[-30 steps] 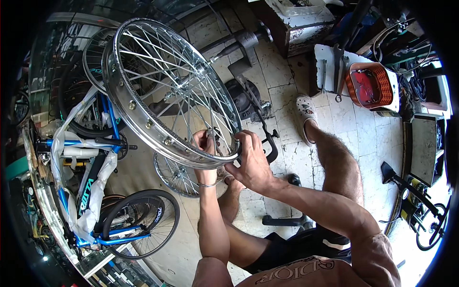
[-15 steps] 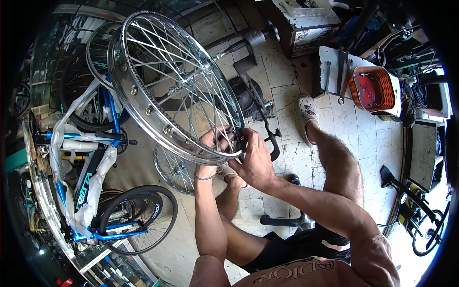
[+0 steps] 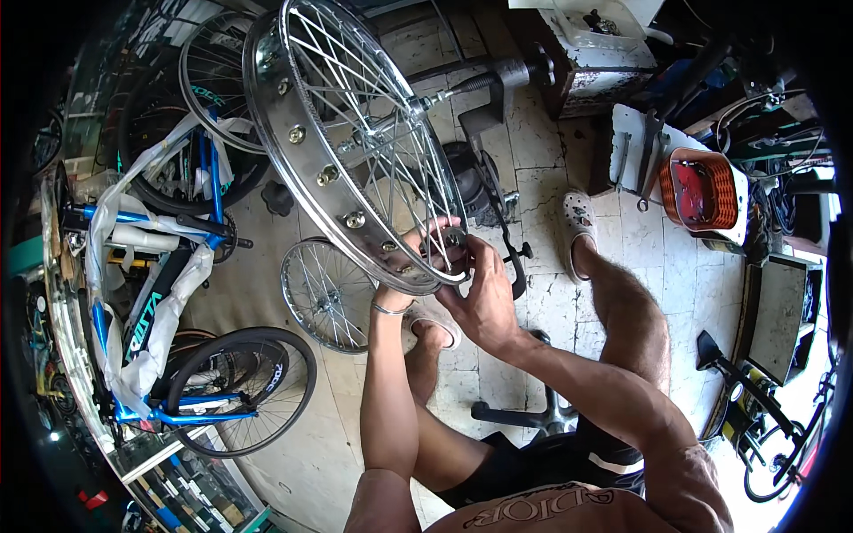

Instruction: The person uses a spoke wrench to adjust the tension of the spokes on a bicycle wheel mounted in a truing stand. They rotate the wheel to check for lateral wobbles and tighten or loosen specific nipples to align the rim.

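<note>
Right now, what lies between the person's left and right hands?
In the head view, the near end of the wheel's rim and a small dark round piece lie between the left hand and the right hand.

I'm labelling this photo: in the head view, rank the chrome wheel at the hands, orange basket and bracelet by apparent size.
Largest to smallest:
1. Chrome wheel
2. Orange basket
3. Bracelet

A bicycle frame (image 3: 147, 314), spoked wheel (image 3: 382, 128) and wrenches (image 3: 653, 151) mark this workshop.
</note>
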Demonstrator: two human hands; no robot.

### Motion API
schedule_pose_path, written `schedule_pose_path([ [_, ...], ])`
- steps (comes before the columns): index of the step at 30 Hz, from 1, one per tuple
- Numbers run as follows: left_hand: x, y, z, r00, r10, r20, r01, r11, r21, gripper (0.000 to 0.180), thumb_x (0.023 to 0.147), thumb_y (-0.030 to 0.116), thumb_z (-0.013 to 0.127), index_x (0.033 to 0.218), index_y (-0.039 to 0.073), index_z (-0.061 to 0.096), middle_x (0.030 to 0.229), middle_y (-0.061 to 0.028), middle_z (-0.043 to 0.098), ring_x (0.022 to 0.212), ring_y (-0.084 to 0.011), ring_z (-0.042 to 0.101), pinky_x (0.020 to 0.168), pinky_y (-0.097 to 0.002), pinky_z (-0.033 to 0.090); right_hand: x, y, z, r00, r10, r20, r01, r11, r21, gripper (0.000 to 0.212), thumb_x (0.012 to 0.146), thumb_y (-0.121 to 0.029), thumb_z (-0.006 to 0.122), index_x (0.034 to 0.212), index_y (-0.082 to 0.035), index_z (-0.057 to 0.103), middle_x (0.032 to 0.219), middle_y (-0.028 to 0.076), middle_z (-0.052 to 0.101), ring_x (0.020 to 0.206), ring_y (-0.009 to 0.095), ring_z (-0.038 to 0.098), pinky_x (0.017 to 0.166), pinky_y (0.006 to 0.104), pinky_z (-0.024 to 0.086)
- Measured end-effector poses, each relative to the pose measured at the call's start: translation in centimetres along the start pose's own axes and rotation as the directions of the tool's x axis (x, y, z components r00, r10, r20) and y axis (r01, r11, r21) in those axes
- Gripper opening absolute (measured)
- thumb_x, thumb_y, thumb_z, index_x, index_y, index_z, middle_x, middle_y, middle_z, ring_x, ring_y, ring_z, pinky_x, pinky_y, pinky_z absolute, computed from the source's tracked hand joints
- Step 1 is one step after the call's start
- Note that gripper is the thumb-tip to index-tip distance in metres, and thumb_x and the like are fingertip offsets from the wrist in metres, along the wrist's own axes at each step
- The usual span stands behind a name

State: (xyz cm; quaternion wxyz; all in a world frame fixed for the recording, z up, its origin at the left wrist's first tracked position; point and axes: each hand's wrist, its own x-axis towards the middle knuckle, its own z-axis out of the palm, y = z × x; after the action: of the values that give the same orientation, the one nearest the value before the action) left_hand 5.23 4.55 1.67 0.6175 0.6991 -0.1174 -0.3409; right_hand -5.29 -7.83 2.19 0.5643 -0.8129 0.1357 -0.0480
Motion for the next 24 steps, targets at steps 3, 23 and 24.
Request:
schedule_pose_path([
  [3,-0.7,0.3,-0.9,0.995,-0.02,0.098,0.031,0.994,-0.106,0.05,0.09,0.012,0.071,0.136,0.005,0.053,0.101,-0.0002,0.062,0.091,-0.009,0.058,0.08,-0.0244,0.05,0.1,0.1,-0.1,0.999,-0.022,0.026,0.023,0.997,-0.07,0.083,0.071,-0.021,0.078,0.136,0.012,0.038,0.132,0.029,0.044,0.121,0.043,0.044,0.104,0.0472,0.039],
  [23,0.3,-0.8,0.9,0.966,0.096,-0.241,-0.085,0.995,0.056,0.031,0.078,0.005,0.081,0.098,0.003,0.057,0.085,-0.0015,0.063,0.076,-0.0093,0.06,0.065,-0.0245,0.049,0.7,0.1,0.4,0.998,0.048,-0.042,-0.044,0.996,0.08,0.077,0.068,-0.015,0.076,0.132,0.006,0.038,0.118,0.027,0.052,0.113,0.042,0.048,0.1,0.0484,0.04],
  [24,0.4,-0.6,1.0,0.962,0.083,-0.259,-0.043,0.987,0.154,0.032,0.077,0.006,0.082,0.098,0.003,0.059,0.084,0.0001,0.062,0.076,-0.008,0.058,0.066,-0.0238,0.048,0.6,0.0,0.4,0.998,0.056,-0.038,-0.052,0.995,0.087,0.077,0.069,-0.015,0.076,0.132,0.007,0.038,0.117,0.027,0.052,0.113,0.042,0.048,0.099,0.0482,0.04],
])
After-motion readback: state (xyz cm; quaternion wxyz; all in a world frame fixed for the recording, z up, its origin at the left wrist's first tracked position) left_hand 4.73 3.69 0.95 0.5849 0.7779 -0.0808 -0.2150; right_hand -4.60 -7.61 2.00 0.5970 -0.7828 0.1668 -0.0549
